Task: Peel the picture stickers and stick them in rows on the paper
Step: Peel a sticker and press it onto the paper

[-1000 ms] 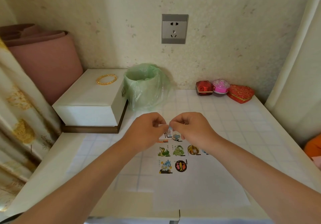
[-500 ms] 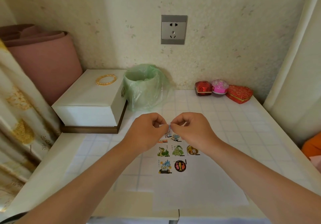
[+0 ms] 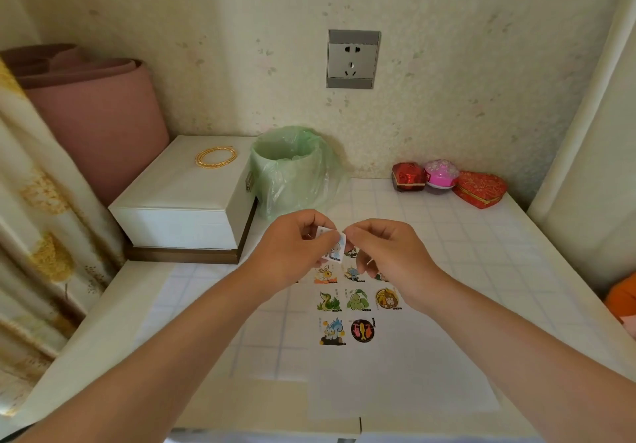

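A white paper (image 3: 395, 380) lies on the table with several picture stickers (image 3: 358, 300) stuck on it in rows. Both hands hover above the top row. My left hand (image 3: 292, 250) pinches a small sticker piece (image 3: 335, 246) with a blue-and-white figure on its backing. My right hand (image 3: 385, 250) pinches the right edge of that same piece between thumb and forefinger. The hands hide part of the top row of stickers.
A bin lined with a green bag (image 3: 292, 170) stands just behind the hands. A white box (image 3: 182, 201) with a gold bangle (image 3: 216, 157) sits at left. Three small gift boxes (image 3: 447, 181) stand at back right. A curtain (image 3: 31, 236) hangs left.
The hands have stayed close together above the top row; the sticker piece now shows more between the fingertips, hanging down from the pinch.
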Tool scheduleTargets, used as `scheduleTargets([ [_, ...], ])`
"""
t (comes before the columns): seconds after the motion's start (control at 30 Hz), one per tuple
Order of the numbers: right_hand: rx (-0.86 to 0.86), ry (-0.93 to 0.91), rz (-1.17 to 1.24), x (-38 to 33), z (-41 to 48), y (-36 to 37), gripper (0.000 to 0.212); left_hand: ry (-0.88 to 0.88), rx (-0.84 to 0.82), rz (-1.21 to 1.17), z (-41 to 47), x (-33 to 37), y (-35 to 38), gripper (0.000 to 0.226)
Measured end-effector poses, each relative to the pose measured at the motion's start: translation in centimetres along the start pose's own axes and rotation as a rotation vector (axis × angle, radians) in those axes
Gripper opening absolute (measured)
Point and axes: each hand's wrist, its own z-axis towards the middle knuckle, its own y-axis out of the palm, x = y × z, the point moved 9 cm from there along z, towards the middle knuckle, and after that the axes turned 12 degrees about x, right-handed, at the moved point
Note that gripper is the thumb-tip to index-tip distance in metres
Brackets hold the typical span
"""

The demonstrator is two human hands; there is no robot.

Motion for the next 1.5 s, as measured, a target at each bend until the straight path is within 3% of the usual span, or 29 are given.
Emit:
scheduleTargets([
  [0.4,0.010,-0.065,-0.077,-0.1,-0.1,0.1,0.017,-0.081,0.012,-0.074,-0.2,-0.3,-0.1,0.007],
  [0.63,0.095,-0.178,-0.239,-0.6,-0.3,-0.1,0.014,-0.084,0.041,-0.073,-0.2,-0.4,0.1,0.007],
  [0.8,0.045,-0.119,-0.162,-0.4,-0.1,-0.2,0.013,-0.094,0.043,-0.062,-0.2,-0.2,-0.2,0.007],
  [1.2,0.036,-0.254,-0.333,-1.3,-0.5,-0.3,0.016,0.144,-0.029,0.155,-0.6,1.3,0.1,0.005],
  [1.4,0.005,-0.256,-0.357,-1.3,-0.6,-0.1,0.014,0.163,-0.065,0.167,-0.9,1.5,0.3,0.005],
  [1.5,-0.024,-0.174,-0.283,-1.2,-0.5,-0.2,0.018,0.147,-0.048,0.163,-0.5,1.4,-0.2,0.005],
])
